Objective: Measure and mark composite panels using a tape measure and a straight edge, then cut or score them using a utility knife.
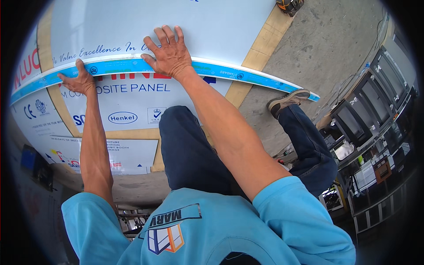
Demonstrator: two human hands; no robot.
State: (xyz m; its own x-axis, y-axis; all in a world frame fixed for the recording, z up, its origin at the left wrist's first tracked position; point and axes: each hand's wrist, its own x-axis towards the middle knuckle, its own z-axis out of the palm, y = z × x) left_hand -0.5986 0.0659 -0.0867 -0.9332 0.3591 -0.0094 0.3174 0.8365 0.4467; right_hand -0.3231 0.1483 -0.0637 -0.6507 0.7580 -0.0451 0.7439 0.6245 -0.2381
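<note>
A long, narrow bar [216, 70], covered in blue film with a white edge, lies across a large white film-covered composite panel [132, 26]. Its ends reach past both sides of the panel. My right hand [170, 55] rests palm down near the bar's middle, fingers spread onto the panel beyond and thumb on the bar. Further left, my left hand [80, 79] presses on the bar with two digits stretched apart; its other fingers are folded under or hidden. Neither hand is wrapped round the bar.
Wooden boards [240, 90] show beneath the panel. My knee is on the near side, and my shoe [285, 100] stands by the bar's right end. A black and orange tape measure [290, 6] sits at the far right on the concrete floor [318, 39]. Dark window frames [353, 121] lean at the right.
</note>
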